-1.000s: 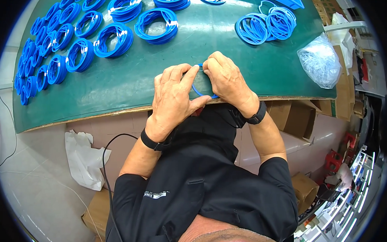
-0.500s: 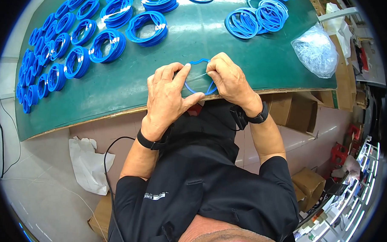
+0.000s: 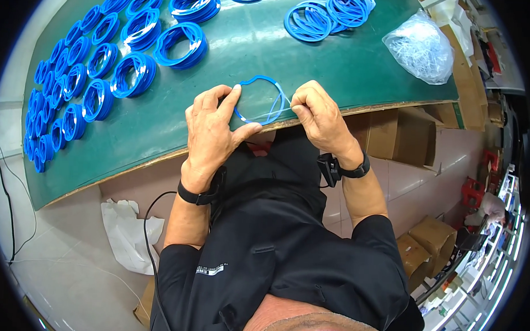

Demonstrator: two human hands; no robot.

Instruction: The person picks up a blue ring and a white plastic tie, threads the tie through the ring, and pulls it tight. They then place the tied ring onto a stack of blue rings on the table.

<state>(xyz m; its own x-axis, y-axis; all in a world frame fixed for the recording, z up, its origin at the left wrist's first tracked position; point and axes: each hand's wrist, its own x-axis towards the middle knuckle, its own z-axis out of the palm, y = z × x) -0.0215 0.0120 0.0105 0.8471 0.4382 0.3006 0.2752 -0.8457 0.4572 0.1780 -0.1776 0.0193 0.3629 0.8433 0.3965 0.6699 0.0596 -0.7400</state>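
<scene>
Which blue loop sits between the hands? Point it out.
The lone loop near the front edge of the green table, between the left hand and right hand; the other blue loops lie farther off, untouched.

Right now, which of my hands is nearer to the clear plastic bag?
Right. The right hand is left of and below the clear plastic bag; the left hand is farther left, at the blue loop.

Your green-topped table (image 3: 239, 54) carries rows of blue coils (image 3: 146, 77) stretching toward its left edge, looser blue loops (image 3: 327, 22) inward from its right edge, and a clear plastic bag (image 3: 422, 47) beside that edge.
</scene>
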